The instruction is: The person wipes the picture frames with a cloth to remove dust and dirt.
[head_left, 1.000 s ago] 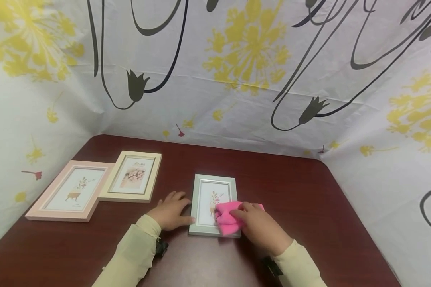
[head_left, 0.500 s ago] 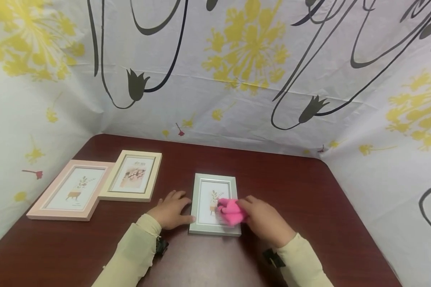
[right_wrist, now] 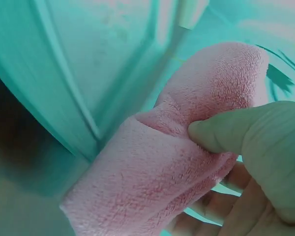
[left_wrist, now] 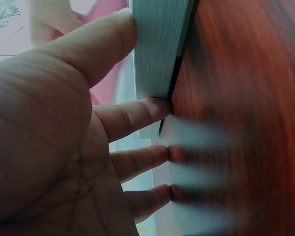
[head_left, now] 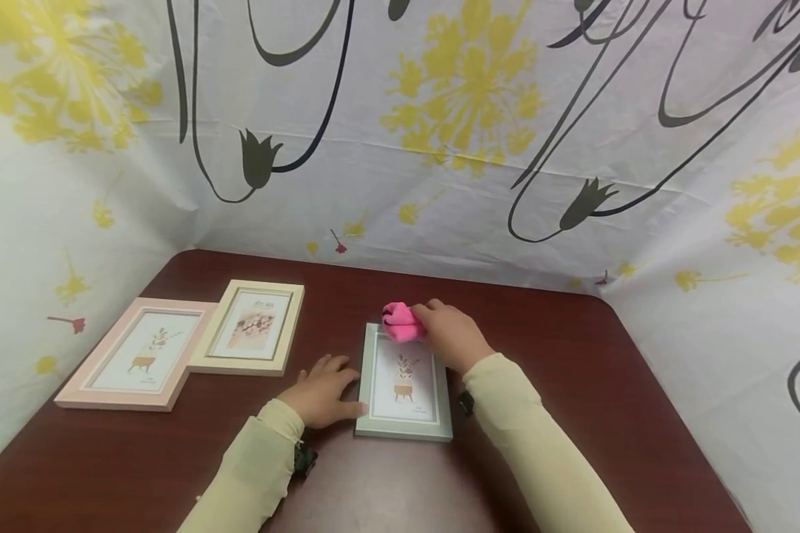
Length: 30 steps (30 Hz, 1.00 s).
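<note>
A silver-green picture frame (head_left: 403, 429) lies face up on the dark red-brown table (head_left: 547, 429), a potted plant printed on its picture. My right hand (head_left: 453, 337) holds a folded pink cloth (head_left: 400, 322) over the frame's far edge. Close up in the right wrist view, the thumb presses into the fluffy cloth (right_wrist: 137, 172) with fingers beneath it. At the frame's left side is my left hand (head_left: 323, 396), fingers spread. The left wrist view shows its thumb and index fingertip against the frame's side (left_wrist: 157, 54), the other fingertips down at the tabletop.
Further left lie a pink picture frame (head_left: 116, 400) and a cream picture frame (head_left: 293, 314), their edges meeting. A white curtain (head_left: 373, 178) with yellow and dark flower prints surrounds the table's back and sides.
My right hand has moved the pink cloth from the frame's lower right up to its far edge, uncovering the printed picture. My left hand stays beside the frame.
</note>
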Available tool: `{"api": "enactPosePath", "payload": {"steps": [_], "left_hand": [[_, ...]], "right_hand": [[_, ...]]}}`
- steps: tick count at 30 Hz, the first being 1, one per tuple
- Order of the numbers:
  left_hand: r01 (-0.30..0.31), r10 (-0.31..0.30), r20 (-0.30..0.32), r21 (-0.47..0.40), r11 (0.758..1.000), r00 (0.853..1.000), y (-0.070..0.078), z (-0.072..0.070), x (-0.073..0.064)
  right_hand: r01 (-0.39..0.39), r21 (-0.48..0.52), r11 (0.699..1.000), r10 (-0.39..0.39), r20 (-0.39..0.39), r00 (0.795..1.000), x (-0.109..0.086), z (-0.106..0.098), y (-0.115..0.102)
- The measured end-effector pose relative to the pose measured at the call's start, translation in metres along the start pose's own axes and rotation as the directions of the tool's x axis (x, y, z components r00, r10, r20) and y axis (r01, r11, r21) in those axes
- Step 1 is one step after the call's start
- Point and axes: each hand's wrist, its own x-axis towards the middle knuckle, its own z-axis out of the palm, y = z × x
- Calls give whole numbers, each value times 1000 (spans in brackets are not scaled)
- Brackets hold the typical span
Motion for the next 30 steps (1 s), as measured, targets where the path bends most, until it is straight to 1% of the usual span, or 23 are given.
{"api": "enactPosePath", "payload": {"steps": [3,5,8,11,16,20,25,27,30], "left_hand": [[-3,3,4,-3,1000,1000,1,0,0],[-4,4,6,-7,1000,1000,1,-1,0],[1,-1,5,-2,1000,1000,1,-1,0],[9,-9,2,3,1000,1000,-1,-1,0],[7,-7,6,3,1000,1000,-3,0,1],[7,-7,6,13,1000,1000,-5,0,1],[12,-12,3,23,1000,1000,-6,-1,2],[9,-9,5,22,1000,1000,-6,-1,3],[3,-3,8,15,1000,1000,-5,1,3]], "right_hand": [[2,-9,1000,-1,86,996,8,10,-3],[-10,-1,1000,10,114,993,10,14,-4],[-26,23,999,23,114,993,13,17,-6],[-28,26,999,24,113,993,14,20,-7],[-18,-24,1000,21,157,987,12,23,-10],[-18,-54,998,26,155,988,13,24,-15],[12,-40,999,-7,126,992,18,26,-23],[32,-31,999,-28,125,992,21,27,-28],[45,-32,998,-41,134,990,24,28,-35]]}}
